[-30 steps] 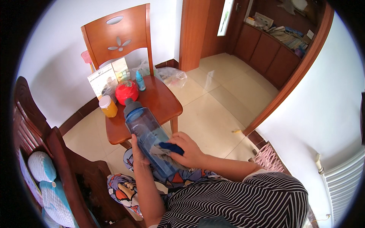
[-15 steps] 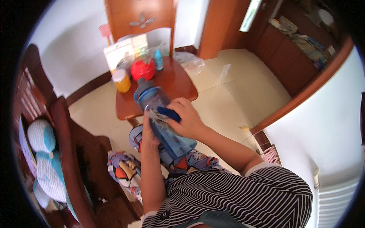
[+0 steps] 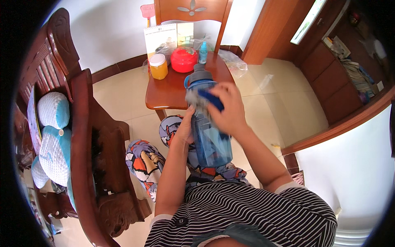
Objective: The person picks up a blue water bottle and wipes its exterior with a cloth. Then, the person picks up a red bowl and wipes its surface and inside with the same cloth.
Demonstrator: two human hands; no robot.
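Note:
A large see-through blue water bottle [image 3: 212, 144] with a grey lid is held tilted in front of me, its base toward my body. My left hand [image 3: 187, 129] is closed round its left side, the fingers partly hidden behind it. My right hand [image 3: 230, 110] grips a soft-looking dark blue and grey piece [image 3: 210, 100] and presses it against the upper part of the bottle, below the lid. Motion blurs that piece, so whether it is a cloth or a pad cannot be told.
A wooden chair [image 3: 173, 92] ahead bears a yellow-filled jar [image 3: 158, 67], a red round container [image 3: 184, 60], a small light-blue bottle [image 3: 203, 52] and a standing calendar [image 3: 162, 39]. To the left is a dark wooden bench [image 3: 82, 123] with a plush toy [image 3: 55, 150]. A plastic bag [image 3: 233, 64] lies behind the chair.
The bottle is now more upright in view, and my right hand with the blue and grey piece has moved up it toward the lid. The whole view has shifted.

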